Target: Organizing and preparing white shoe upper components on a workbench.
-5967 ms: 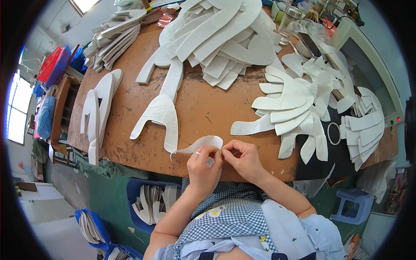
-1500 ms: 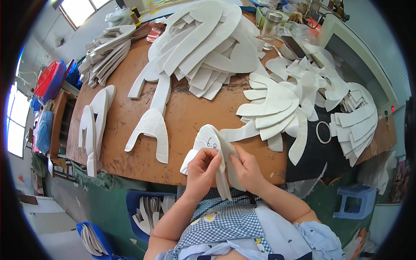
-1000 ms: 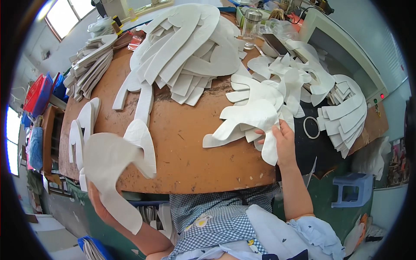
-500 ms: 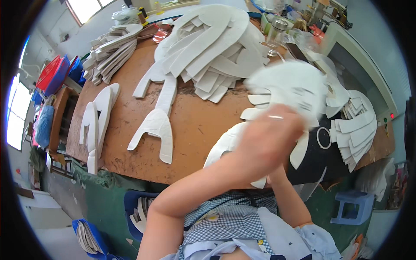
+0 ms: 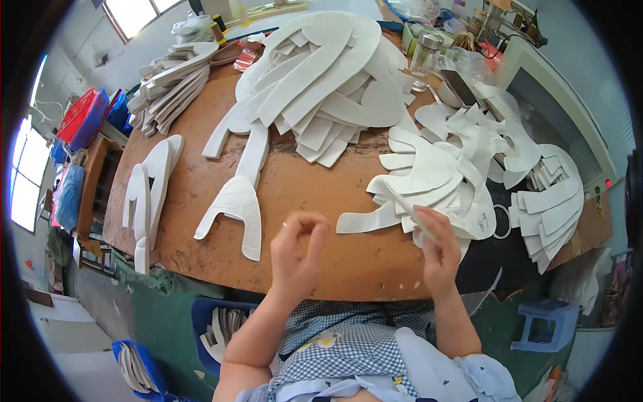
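My right hand (image 5: 439, 251) is closed round a thin white stick-like tool (image 5: 404, 204), which points up and to the left; its exact kind is unclear. Just beyond it lies a loose heap of curved white padded pieces (image 5: 429, 167), one with a handwritten mark. My left hand (image 5: 297, 254) hovers over the near middle of the brown table (image 5: 348, 261), fingers loosely curled, thumb apart, nothing visible in it. Left of that hand, a white U-shaped piece (image 5: 236, 204) lies flat on the tabletop.
A tall pile of white curved pieces (image 5: 321, 80) covers the far middle. More stacks lie at far left (image 5: 171, 87) and right (image 5: 552, 194). A glass jar (image 5: 426, 53) stands behind. A white ring (image 5: 502, 222) rests on a black mat. A blue stool (image 5: 546, 325) stands on the floor.
My left hand has come back from the right-hand heap to the near middle of the table. The white piece it held has been let go onto the heap. My right hand now shows, holding the tool.
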Demonstrator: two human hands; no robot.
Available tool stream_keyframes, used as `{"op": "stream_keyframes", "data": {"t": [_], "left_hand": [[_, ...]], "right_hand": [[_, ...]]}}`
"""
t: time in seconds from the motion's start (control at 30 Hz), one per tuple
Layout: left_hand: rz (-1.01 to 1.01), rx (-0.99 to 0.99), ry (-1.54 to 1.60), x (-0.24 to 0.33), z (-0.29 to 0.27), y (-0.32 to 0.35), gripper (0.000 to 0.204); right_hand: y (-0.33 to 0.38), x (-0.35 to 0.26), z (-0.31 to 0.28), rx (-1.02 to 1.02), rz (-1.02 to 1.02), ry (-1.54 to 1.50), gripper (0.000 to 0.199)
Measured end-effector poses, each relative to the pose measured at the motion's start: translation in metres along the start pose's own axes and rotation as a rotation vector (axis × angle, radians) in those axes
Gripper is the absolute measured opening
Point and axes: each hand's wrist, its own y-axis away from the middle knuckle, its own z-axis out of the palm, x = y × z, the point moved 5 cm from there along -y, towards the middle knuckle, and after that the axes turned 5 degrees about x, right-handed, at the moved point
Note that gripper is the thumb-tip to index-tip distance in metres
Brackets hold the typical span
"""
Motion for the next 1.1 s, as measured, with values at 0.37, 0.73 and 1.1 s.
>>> {"op": "stream_keyframes", "data": {"t": [0.37, 0.73, 1.1], "left_hand": [[-0.524, 0.07, 0.557, -0.03, -0.001, 0.035, 0.037], [-0.584, 0.048, 0.58, -0.059, 0.023, 0.06, 0.037], [-0.668, 0.114, 0.772, -0.072, 0.018, 0.073, 0.04]], "right_hand": [[0.035, -0.017, 0.081, -0.42, -0.839, 0.629, 0.043], [0.041, 0.013, 0.115, -0.443, -0.637, 0.81, 0.024], [0.047, 0.024, 0.128, -0.449, -0.623, 0.724, 0.01]]}}
